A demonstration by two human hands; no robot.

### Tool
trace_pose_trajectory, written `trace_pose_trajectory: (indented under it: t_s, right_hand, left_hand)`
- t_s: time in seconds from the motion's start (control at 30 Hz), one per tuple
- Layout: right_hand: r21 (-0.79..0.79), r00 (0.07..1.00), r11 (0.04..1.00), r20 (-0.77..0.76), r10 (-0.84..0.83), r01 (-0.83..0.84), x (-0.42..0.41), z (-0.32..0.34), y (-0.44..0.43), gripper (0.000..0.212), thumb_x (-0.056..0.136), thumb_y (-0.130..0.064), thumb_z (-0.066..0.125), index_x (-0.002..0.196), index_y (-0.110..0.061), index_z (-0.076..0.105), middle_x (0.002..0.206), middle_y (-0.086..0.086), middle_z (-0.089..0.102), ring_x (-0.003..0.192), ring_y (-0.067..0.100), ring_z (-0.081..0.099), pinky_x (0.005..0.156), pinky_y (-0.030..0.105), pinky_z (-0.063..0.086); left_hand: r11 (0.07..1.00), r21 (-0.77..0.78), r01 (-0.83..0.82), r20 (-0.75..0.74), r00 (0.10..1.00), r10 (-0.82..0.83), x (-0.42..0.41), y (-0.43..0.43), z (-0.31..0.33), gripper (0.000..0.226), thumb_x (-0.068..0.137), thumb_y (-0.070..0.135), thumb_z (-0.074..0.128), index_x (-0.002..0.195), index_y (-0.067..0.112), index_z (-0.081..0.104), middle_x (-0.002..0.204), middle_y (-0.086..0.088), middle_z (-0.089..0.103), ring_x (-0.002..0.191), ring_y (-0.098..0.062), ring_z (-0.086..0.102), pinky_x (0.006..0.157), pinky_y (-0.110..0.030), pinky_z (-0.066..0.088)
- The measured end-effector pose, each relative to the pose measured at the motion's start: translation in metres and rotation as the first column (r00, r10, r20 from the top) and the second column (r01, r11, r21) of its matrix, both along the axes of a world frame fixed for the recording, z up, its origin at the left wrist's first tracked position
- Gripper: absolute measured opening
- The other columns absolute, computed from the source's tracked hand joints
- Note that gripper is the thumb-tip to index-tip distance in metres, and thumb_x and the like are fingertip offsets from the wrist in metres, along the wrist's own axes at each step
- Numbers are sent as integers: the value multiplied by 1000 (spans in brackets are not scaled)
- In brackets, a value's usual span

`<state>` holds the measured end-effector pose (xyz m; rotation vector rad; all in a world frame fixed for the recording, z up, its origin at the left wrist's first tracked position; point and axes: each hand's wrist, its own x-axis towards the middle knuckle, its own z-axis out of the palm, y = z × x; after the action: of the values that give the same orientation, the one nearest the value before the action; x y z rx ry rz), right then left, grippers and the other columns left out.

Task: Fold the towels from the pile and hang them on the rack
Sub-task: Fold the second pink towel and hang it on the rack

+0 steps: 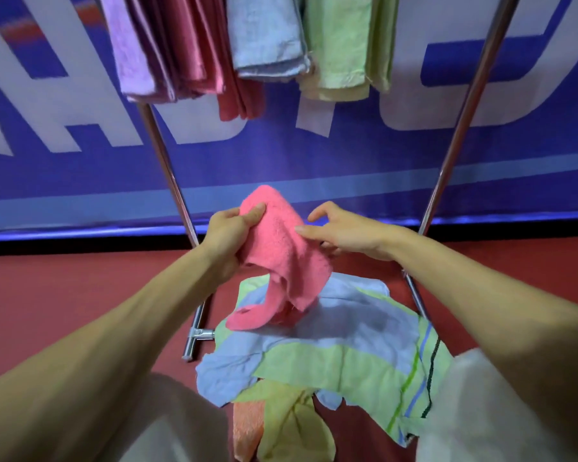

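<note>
A pink towel (282, 258) hangs crumpled above the pile, its lower end trailing onto the cloths below. My left hand (232, 233) is shut on its upper left edge, thumb on top. My right hand (344, 233) touches the towel's right side, thumb and fingers spread, lower fingers tucked under the cloth. The pile (334, 348) lies on the red floor: light blue, green-striped, yellow and orange towels. The metal rack (461, 128) stands behind it, with folded lilac, pink, blue and green towels (267, 38) hung along the top.
A blue banner with large white letters (80, 155) covers the wall behind the rack. The rack's left leg (167, 168) and foot bar (194, 335) stand on the red floor. My light trouser knees (474, 411) frame the pile.
</note>
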<state>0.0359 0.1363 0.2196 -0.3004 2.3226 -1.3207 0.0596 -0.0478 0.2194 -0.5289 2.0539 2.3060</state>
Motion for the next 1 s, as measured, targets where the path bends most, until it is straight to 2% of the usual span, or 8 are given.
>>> trace_pose_trajectory:
  t_s: [0.1,0.2,0.33,0.5,0.6,0.7,0.87,1.0]
  right_hand:
    - [-32,999,999,2,42,-42,0,-7,6,38,85,-15,72,114,-11,47,73,7,58,62,15,51,61,28,45]
    - [-94,997,996,-76,-7,0,4,-7,4,29,82,5,67,105,-5,53,66,6,60,49,9,56,53,24,48]
    - [-299,979,943,-97,-181,144,12,8,1,23,80,1,71,90,-13,56,58,4,58,41,7,52,44,17,42]
    - [-327,957,922,-130,-259,205,14,14,2,12,79,-13,77,73,-14,67,56,1,57,42,12,50,41,18,42]
    - [-311,944,915,-121,-307,258,10,11,3,10,80,-18,77,75,-12,70,54,0,57,39,8,48,40,17,37]
    - [-330,945,898,-43,-324,292,8,7,5,12,81,-16,76,84,-5,71,52,1,62,42,6,58,39,16,34]
    - [-314,915,863,48,-401,395,4,7,8,18,83,-16,74,89,1,71,51,-1,64,40,5,58,38,15,33]
    - [-288,905,860,85,-416,422,7,10,7,18,82,-12,74,91,3,71,60,3,64,39,6,56,39,18,31]
  left_hand:
    - [993,84,-87,22,996,85,-3,-4,-1,14,91,18,64,86,5,64,74,-7,68,64,-17,64,63,-31,55]
    - [989,72,-130,33,991,128,-6,-4,-3,14,91,17,64,84,5,64,77,-7,66,67,-18,62,64,-31,53]
    - [991,-130,-14,61,998,22,-4,0,-8,14,91,17,63,87,3,64,82,-13,63,65,-20,58,56,-29,51]
    - [985,-60,159,39,987,-157,2,10,-1,10,96,11,53,101,10,62,85,-8,65,67,-16,62,65,-27,51]
    - [955,-158,250,-10,967,-255,6,18,2,9,95,7,53,98,8,61,89,-10,68,71,-17,65,75,-29,52]
    - [923,-241,301,-61,944,-324,13,23,6,13,94,17,58,85,10,63,78,-7,63,69,-17,56,70,-25,48]
    - [770,-470,432,-55,856,-514,19,22,1,48,66,36,86,93,10,56,83,-5,64,75,-24,59,74,-36,50]
    - [583,-753,304,-59,852,-520,19,28,-7,59,57,39,90,95,16,52,91,-1,66,83,-27,65,75,-41,54]
